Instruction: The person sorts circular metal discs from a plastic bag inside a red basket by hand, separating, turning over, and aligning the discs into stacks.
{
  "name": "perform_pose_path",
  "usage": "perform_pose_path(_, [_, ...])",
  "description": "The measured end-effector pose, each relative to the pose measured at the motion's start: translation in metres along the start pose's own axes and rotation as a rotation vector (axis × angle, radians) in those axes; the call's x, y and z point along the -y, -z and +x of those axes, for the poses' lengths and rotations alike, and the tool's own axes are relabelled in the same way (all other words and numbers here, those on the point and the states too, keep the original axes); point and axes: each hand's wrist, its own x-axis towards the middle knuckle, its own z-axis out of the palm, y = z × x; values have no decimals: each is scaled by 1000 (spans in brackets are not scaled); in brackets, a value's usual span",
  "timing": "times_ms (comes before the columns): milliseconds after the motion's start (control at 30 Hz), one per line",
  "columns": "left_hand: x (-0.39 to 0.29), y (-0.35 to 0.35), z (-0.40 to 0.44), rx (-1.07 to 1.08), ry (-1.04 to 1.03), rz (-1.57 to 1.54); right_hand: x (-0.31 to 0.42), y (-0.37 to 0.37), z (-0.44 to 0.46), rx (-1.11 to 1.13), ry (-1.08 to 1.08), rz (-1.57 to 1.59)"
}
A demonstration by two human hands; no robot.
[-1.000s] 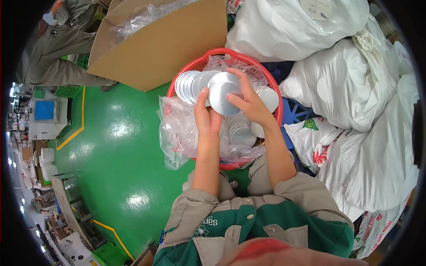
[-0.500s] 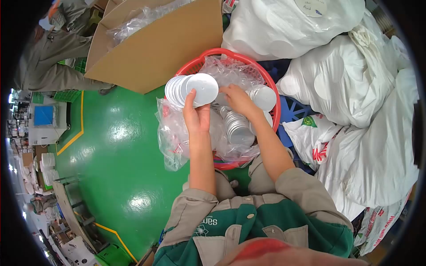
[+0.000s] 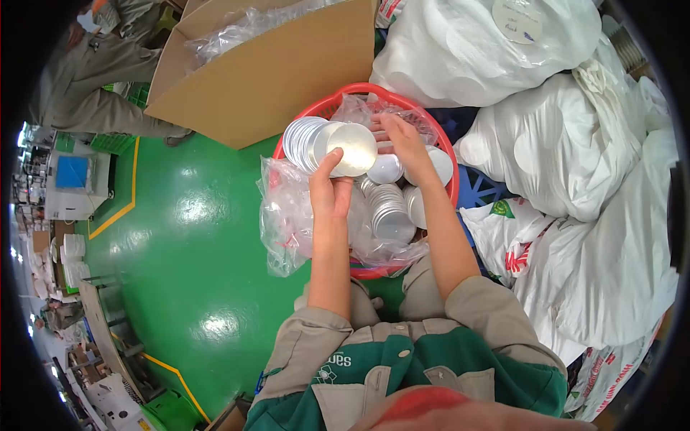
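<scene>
My left hand (image 3: 332,188) holds a fanned stack of round silver discs (image 3: 351,149) over the left part of a red basket (image 3: 451,188), thumb on top of the front disc. My right hand (image 3: 402,144) is just right of that stack, fingers apart and pointing left, with nothing seen in it. Beneath the hands, more discs (image 3: 392,224) lie in leaning rows inside the basket, and others (image 3: 439,167) sit at its right side. Clear plastic (image 3: 287,208) lines the basket and hangs over its left rim.
A cardboard box (image 3: 266,79) with clear plastic inside stands behind the basket. Large white sacks (image 3: 539,144) are piled at the right, beside a blue plastic pallet (image 3: 478,188). Another person's legs (image 3: 100,93) are at the upper left, on the green floor (image 3: 194,237).
My right hand first left the stack and reached down into the basket, then rose beside the stack again with its fingers spread. My left hand has kept hold of the discs throughout.
</scene>
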Motion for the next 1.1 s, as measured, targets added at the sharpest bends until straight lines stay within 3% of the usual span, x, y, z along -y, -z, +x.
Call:
perform_pose_path(33, [2, 2, 2, 15, 24, 4, 14, -1, -8, 112, -34, 88])
perform_pose_path(100, [5, 2, 1, 45, 58, 32, 20, -2, -16, 276, 24, -222])
perform_pose_path(133, [7, 1, 1, 63, 59, 11, 12, -3, -16, 207, 179, -289])
perform_pose_path(267, [2, -10, -5, 124, 132, -112, 19, 4, -16, 158, 224, -294])
perform_pose_path(367, [4, -11, -6, 135, 96, -40, 25, 5, -18, 102, 229, -149])
perform_pose_path(533, [6, -7, -3, 99, -14, 0, 26, 13, -19, 127, 216, -196])
perform_pose_path(733, [1, -13, -5, 174, 60, -163, 31, 14, -21, 100, 179, -37])
perform_pose_path(800, [4, -15, -5, 111, 30, -80, 27, 13, -19, 90, 199, -22])
perform_pose_path(1100, [5, -8, -3, 61, -62, 15, 18, 14, -16, 165, 146, -127])
